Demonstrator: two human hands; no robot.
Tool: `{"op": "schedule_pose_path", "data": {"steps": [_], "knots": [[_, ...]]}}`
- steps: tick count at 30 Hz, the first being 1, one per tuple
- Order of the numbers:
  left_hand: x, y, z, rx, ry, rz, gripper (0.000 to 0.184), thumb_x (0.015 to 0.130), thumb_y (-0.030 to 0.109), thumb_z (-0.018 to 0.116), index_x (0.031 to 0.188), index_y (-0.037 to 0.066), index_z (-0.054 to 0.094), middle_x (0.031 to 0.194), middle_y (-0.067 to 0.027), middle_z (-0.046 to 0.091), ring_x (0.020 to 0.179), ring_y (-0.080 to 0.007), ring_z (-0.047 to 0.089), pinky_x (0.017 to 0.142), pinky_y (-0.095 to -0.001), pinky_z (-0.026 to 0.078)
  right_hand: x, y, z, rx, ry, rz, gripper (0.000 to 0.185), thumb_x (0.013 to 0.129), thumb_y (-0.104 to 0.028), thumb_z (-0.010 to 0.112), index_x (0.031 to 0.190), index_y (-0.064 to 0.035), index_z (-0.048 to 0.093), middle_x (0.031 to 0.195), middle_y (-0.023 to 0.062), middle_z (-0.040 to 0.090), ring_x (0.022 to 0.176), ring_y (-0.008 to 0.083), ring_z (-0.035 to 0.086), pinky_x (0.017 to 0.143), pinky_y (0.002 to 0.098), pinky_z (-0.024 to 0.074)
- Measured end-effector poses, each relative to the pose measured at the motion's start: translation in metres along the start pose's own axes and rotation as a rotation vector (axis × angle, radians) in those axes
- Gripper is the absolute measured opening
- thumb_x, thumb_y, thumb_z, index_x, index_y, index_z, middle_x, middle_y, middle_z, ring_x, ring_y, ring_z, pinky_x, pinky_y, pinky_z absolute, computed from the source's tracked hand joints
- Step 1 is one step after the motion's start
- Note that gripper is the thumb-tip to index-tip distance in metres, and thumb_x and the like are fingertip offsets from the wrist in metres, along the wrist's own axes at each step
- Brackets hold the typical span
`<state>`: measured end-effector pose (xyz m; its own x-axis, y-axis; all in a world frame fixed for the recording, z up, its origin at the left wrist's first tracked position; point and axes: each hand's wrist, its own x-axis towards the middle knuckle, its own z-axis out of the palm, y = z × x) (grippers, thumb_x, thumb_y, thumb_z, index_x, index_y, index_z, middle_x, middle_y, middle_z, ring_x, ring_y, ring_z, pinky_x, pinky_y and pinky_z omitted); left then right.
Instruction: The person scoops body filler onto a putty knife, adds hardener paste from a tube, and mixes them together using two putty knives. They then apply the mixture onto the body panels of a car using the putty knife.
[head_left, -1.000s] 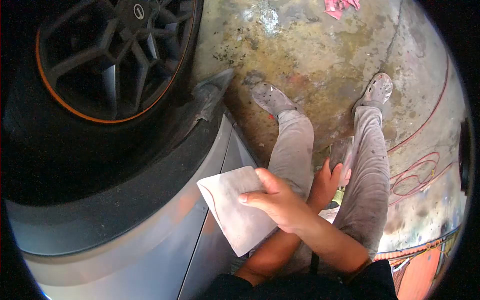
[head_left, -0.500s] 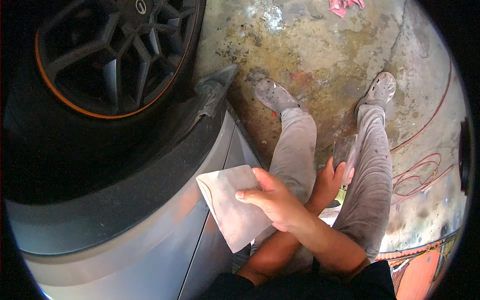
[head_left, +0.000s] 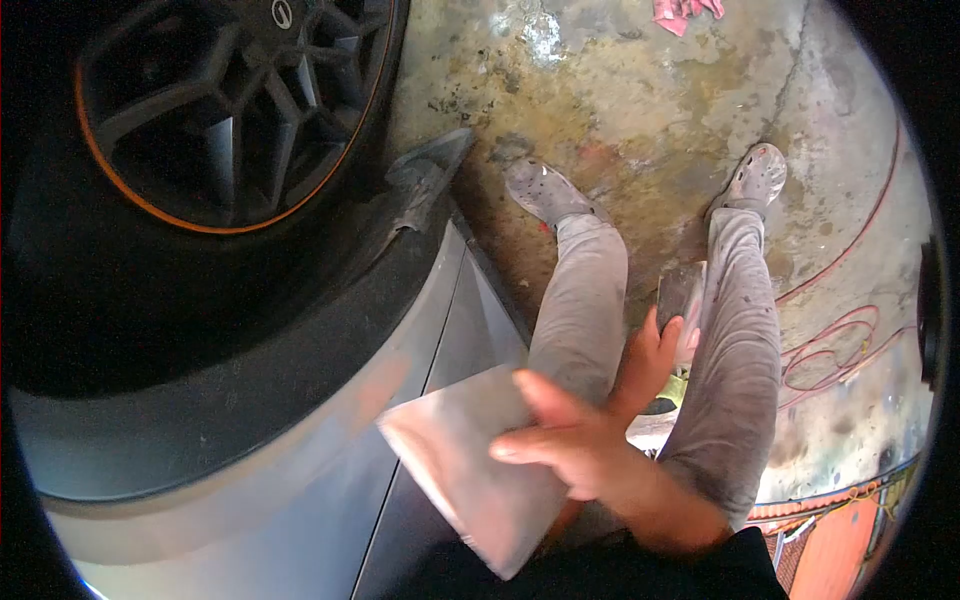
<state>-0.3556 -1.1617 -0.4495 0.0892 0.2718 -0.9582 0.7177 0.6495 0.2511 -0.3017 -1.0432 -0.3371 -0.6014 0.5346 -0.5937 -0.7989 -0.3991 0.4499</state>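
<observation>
My right hand [head_left: 585, 445] is closed on a pale, folded sheet [head_left: 465, 465], with the thumb on top and the other fingers largely hidden beneath. The sheet lies over the lower edge of the silver car panel [head_left: 250, 500]. Crossed under my right arm, my left hand [head_left: 650, 365] holds a flat, grey, rectangular piece [head_left: 680, 290] between my legs. Its forearm is mostly hidden, and the piece's material is unclear.
A black wheel [head_left: 230, 130] with an orange rim line fills the upper left. Beside it, a loose dark trim piece [head_left: 430, 180] juts over the stained floor [head_left: 630, 120]. A pink cloth [head_left: 685, 12] lies at the top; a red hose [head_left: 830, 345] coils at right.
My right hand and the sheet have moved down, and the sheet has tilted. Both look slightly blurred now. My left hand keeps its hold on the grey piece, almost in place.
</observation>
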Motion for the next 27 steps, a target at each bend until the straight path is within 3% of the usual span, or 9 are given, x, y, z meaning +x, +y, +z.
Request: {"op": "schedule_pose_path", "data": {"steps": [1, 2, 4, 5, 9, 13, 16, 21, 27], "knots": [[0.001, -0.003, 0.001, 0.018, 0.013, 0.020, 0.045, 0.101, 0.032, 0.056, 0.122, -0.008, 0.055, 0.100, -0.0322, 0.068, 0.098, -0.0509, 0.064, 0.080, -0.0514, 0.051, -0.013, -0.007, -0.012, -0.044, 0.062, -0.017, 0.052, 0.091, -0.011, 0.071, 0.137, -0.0014, 0.048, 0.122, 0.0077, 0.062, 0.111, 0.0169, 0.060, 0.098, 0.0338, 0.0479], [0.002, 0.004, 0.000, -0.322, -0.185, 0.032, 0.045, 0.101, 0.033, 0.057, 0.121, -0.007, 0.055, 0.100, -0.0303, 0.068, 0.098, -0.0468, 0.066, 0.081, -0.0501, 0.051, -0.027, -0.002, -0.031, -0.214, 0.437, -0.273, 0.054, 0.088, -0.008, 0.071, 0.137, -0.0017, 0.048, 0.123, 0.0082, 0.062, 0.112, 0.0181, 0.061, 0.099, 0.0346, 0.0479], [0.003, 0.023, -0.006, -1.004, -0.589, 0.056, 0.044, 0.101, 0.033, 0.058, 0.120, -0.006, 0.057, 0.102, -0.0263, 0.070, 0.098, -0.0387, 0.069, 0.083, -0.0474, 0.052, -0.069, -0.027, -0.048, -0.289, 0.630, -0.508, 0.058, 0.084, -0.004, 0.072, 0.137, -0.0020, 0.048, 0.123, 0.0085, 0.063, 0.113, 0.0192, 0.062, 0.101, 0.0355, 0.0476], [0.003, 0.007, 0.001, -0.926, -0.529, 0.028, 0.043, 0.101, 0.034, 0.058, 0.120, -0.005, 0.057, 0.103, -0.0243, 0.071, 0.098, -0.0349, 0.069, 0.084, -0.0459, 0.052, -0.094, -0.059, -0.044, -0.192, 0.450, -0.479, 0.060, 0.082, -0.002, 0.072, 0.137, -0.0021, 0.048, 0.122, 0.0084, 0.064, 0.113, 0.0192, 0.062, 0.101, 0.0356, 0.0472], [-0.016, 0.017, 0.004, -0.045, 0.002, 0.027, 0.043, 0.102, 0.034, 0.059, 0.119, -0.005, 0.057, 0.105, -0.0205, 0.072, 0.100, -0.0264, 0.068, 0.087, -0.0410, 0.051, -0.193, -0.096, -0.080, -0.522, 0.712, -0.827, 0.043, 0.084, -0.001, 0.069, 0.123, -0.0044, 0.052, 0.113, 0.0057, 0.064, 0.108, 0.0167, 0.060, 0.100, 0.0331, 0.0454], [-0.067, 0.060, -0.003, -0.345, 0.065, -0.032, 0.046, 0.100, 0.024, 0.064, 0.133, -0.004, 0.049, 0.126, -0.0115, 0.065, 0.110, -0.0202, 0.064, 0.099, -0.0338, 0.049, -0.279, -0.106, -0.096, -0.933, 0.962, -0.785, 0.027, 0.088, 0.002, 0.064, 0.111, -0.0066, 0.051, 0.117, 0.0056, 0.061, 0.110, 0.0174, 0.057, 0.099, 0.0333, 0.0437], [-0.124, 0.120, 0.000, -0.805, -0.061, -0.001, 0.039, 0.101, 0.021, 0.063, 0.132, 0.001, 0.049, 0.121, -0.0103, 0.065, 0.102, -0.0227, 0.067, 0.091, -0.0347, 0.054, -0.299, -0.087, -0.042, -1.436, 0.774, -1.001, 0.043, 0.087, 0.006, 0.058, 0.129, -0.0057, 0.054, 0.138, 0.0153, 0.050, 0.128, 0.0301, 0.052, 0.109, 0.0397, 0.0408], [-0.245, 0.238, 0.029, -1.071, -0.104, -0.026, 0.031, 0.101, 0.012, 0.059, 0.130, 0.003, 0.052, 0.119, -0.0110, 0.065, 0.106, -0.0206, 0.067, 0.090, -0.0386, 0.057, -0.372, -0.066, 0.049, -1.878, 0.273, -0.902, 0.068, 0.076, 0.006, 0.064, 0.137, -0.0212, 0.056, 0.136, 0.0182, 0.050, 0.132, 0.0407, 0.048, 0.109, 0.0476, 0.0431], [-0.348, 0.281, 0.052, -1.088, -0.092, 0.054, 0.030, 0.100, 0.009, 0.060, 0.128, 0.002, 0.054, 0.120, -0.0108, 0.066, 0.107, -0.0217, 0.067, 0.092, -0.0395, 0.057, -0.464, -0.068, 0.061, -2.231, 0.315, -1.014, 0.059, 0.080, 0.000, 0.061, 0.134, -0.0245, 0.060, 0.129, 0.0154, 0.054, 0.127, 0.0397, 0.052, 0.105, 0.0481, 0.0469]]}}
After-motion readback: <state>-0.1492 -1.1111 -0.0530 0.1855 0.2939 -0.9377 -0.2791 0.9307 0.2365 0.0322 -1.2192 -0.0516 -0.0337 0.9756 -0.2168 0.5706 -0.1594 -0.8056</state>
